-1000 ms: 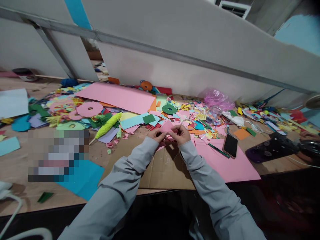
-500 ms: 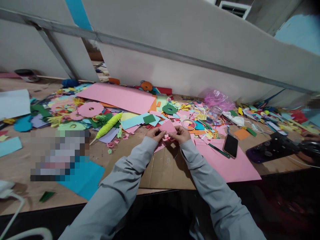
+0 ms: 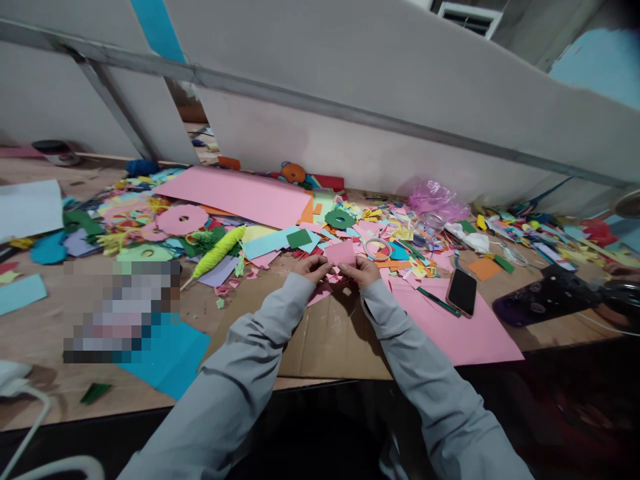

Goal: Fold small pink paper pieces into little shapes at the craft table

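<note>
A small pink paper piece is held up above the brown cardboard. My left hand pinches its lower left edge between thumb and fingers. On the other side my right hand is closed on the same piece, thumb in front. The two thumbs nearly meet at its lower edge. Pink scraps lie on the cardboard just below my hands. To the right, a large pink sheet bears a green pen and a black phone.
Coloured paper scraps cover the back of the table, with a long pink sheet and a yellow-green yarn bundle among them. A blue sheet lies left. At the right are a dark bottle and another person's hand.
The small pink piece has turned slightly and shifted a little to the right between my fingers. Both hands keep their grip in nearly the same place.
</note>
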